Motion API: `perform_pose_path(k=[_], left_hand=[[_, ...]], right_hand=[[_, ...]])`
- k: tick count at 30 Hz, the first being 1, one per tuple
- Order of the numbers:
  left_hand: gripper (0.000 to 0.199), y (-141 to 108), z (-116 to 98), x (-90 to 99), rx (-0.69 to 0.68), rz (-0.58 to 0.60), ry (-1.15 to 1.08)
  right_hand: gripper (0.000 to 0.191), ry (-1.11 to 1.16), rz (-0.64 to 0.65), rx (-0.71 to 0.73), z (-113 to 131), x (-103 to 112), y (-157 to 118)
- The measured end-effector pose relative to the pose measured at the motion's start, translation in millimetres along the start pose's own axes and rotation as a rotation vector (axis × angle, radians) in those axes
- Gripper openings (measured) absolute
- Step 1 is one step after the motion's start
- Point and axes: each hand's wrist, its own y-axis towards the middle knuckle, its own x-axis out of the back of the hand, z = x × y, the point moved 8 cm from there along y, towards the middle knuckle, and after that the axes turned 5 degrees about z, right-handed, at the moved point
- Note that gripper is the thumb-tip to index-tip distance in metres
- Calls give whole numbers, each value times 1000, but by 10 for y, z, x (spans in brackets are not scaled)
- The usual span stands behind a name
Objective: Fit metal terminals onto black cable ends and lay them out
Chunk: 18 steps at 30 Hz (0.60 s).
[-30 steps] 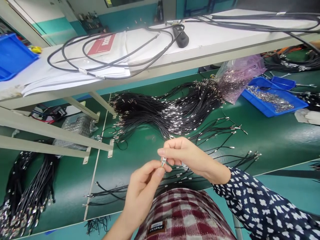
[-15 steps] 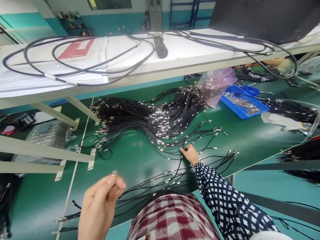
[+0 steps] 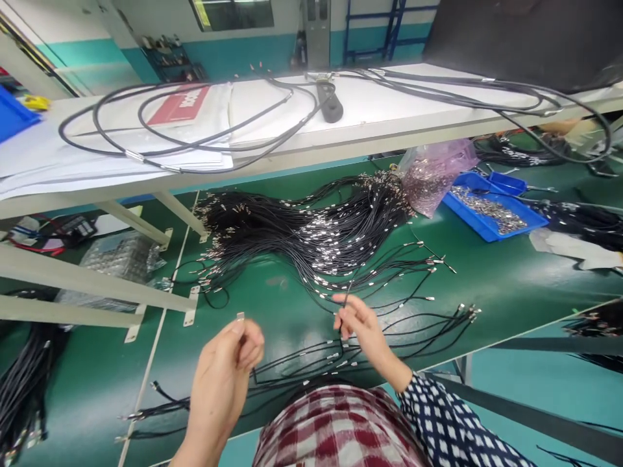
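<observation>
My left hand (image 3: 226,366) is closed at the lower left, with a small metal clip (image 3: 240,316) pinched between thumb and forefinger. My right hand (image 3: 360,324) is closed around a thin black cable (image 3: 342,337), which passes between its fingers. Between and below the hands, loose black cables (image 3: 292,363) with silver ends lie along the front of the green table (image 3: 272,324). Beyond them spreads a large pile of black cables (image 3: 311,233) with many silver fittings.
A blue tray (image 3: 487,233) of metal parts and a pink bag (image 3: 431,185) are at the right. A white shelf (image 3: 292,146) crosses above, carrying coiled cables (image 3: 134,155) and a black-handled tool (image 3: 331,107). Its legs (image 3: 165,298) stand at the left.
My right hand has drawn nearer to my left and lifted, with a cable now between its fingers. The view has shifted slightly; my left hand still pinches the clip.
</observation>
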Motion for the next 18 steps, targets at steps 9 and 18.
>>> perform_pose_path(k=[9,18], left_hand=[[38,216,-72,-330,84,106,61],[41,208,-309,-611,-1,207,41]], right_hand=[[25,-428,569,281,632,-1024,-591],[28,-773,725,219,280,-1142,-624]])
